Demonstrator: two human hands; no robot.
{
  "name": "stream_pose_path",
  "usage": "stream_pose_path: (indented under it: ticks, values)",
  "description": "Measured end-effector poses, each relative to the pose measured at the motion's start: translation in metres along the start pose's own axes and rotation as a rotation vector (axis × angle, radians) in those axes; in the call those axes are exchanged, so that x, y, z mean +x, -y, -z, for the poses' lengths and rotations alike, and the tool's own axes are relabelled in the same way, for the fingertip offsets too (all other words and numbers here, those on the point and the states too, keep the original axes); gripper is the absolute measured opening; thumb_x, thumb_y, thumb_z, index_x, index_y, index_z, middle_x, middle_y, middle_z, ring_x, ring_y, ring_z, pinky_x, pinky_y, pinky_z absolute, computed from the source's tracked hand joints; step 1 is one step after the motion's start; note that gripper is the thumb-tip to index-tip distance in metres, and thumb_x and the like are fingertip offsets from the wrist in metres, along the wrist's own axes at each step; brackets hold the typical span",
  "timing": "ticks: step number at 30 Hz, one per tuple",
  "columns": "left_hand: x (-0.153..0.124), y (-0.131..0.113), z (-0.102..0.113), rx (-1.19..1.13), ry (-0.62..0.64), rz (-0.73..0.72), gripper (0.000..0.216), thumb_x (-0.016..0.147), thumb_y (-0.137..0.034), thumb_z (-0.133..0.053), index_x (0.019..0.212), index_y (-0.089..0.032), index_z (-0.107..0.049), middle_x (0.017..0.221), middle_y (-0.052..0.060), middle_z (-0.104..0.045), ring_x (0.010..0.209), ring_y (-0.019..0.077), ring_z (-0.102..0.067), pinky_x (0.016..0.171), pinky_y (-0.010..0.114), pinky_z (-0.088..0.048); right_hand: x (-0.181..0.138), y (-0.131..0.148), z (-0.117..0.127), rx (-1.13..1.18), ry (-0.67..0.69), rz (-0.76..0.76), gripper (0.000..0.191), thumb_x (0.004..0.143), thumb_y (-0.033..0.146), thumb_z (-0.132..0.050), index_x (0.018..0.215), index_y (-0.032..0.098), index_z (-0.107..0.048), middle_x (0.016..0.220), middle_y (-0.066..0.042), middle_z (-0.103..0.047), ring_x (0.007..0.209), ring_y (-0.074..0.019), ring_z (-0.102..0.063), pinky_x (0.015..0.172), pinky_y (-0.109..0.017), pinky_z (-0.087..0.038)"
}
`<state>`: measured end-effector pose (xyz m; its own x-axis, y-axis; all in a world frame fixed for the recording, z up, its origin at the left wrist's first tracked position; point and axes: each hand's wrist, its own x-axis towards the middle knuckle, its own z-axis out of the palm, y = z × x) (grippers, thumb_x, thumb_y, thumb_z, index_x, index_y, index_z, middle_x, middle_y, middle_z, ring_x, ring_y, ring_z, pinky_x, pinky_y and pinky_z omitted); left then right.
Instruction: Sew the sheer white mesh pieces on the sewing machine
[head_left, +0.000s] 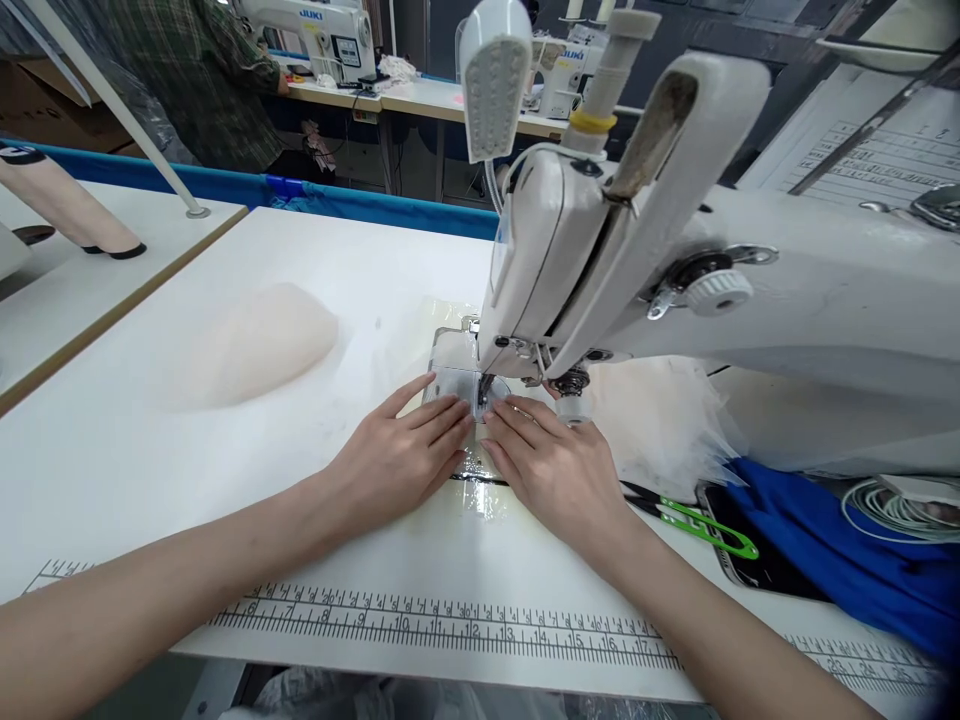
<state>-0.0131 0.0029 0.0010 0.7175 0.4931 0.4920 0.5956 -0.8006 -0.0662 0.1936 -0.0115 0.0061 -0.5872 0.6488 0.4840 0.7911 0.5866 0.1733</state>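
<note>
My left hand (397, 455) lies flat on the bed of a white sewing machine (559, 240), its fingers stretched toward the needle area from the left. On the other side my right hand (559, 465) also rests flat, fingertips close to the presser foot (484, 390). Both hands press down beside the foot; any thin cloth beneath them is too faint to make out. Pale sheer fabric (656, 415) is bunched under the machine arm, right of my right hand. A pale, rounded fabric piece (274, 345) sits on the table to the left.
Green-handled snips (709, 525) lie by a dark phone (772, 570) and a blue cloth (817, 560) at the right. A printed ruler (435, 625) runs along the table's front edge. A person in a plaid sleeve (202, 75) is at the back left.
</note>
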Motion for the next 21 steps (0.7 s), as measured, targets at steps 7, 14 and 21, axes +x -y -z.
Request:
stream_pose_path:
  ticks: [7,14,21]
  values:
    - [0.007,0.010,-0.006,-0.022,0.033,0.047,0.032,0.098,-0.025,-0.044,0.121,-0.013,-0.063,0.119,0.009,-0.068,0.113,0.0220,-0.064,0.110,0.047,-0.041,0.003,-0.005,-0.001,0.004,-0.005,-0.023,0.025,0.096,0.029,-0.051,0.102,0.017,-0.072,0.107,-0.004,-0.074,0.088,-0.0216,-0.070,0.099,-0.044,-0.045]
    - [0.006,0.016,-0.012,-0.029,0.042,0.131,0.033,0.099,-0.026,-0.043,0.123,-0.011,-0.061,0.126,0.008,-0.065,0.117,0.0226,-0.060,0.098,0.039,-0.052,0.000,-0.007,0.007,0.024,0.006,-0.037,0.025,0.096,0.030,-0.052,0.105,0.016,-0.070,0.100,-0.004,-0.076,0.089,-0.0210,-0.069,0.093,-0.040,-0.045]
    - [0.006,0.028,-0.003,0.000,0.080,0.279,0.028,0.097,-0.016,-0.039,0.096,-0.014,-0.067,0.109,0.009,-0.071,0.103,0.0217,-0.065,0.074,0.030,-0.055,-0.004,-0.010,0.005,0.091,-0.067,-0.035,0.023,0.092,0.015,-0.053,0.109,0.018,-0.069,0.099,-0.003,-0.076,0.081,-0.0179,-0.070,0.084,-0.036,-0.050]
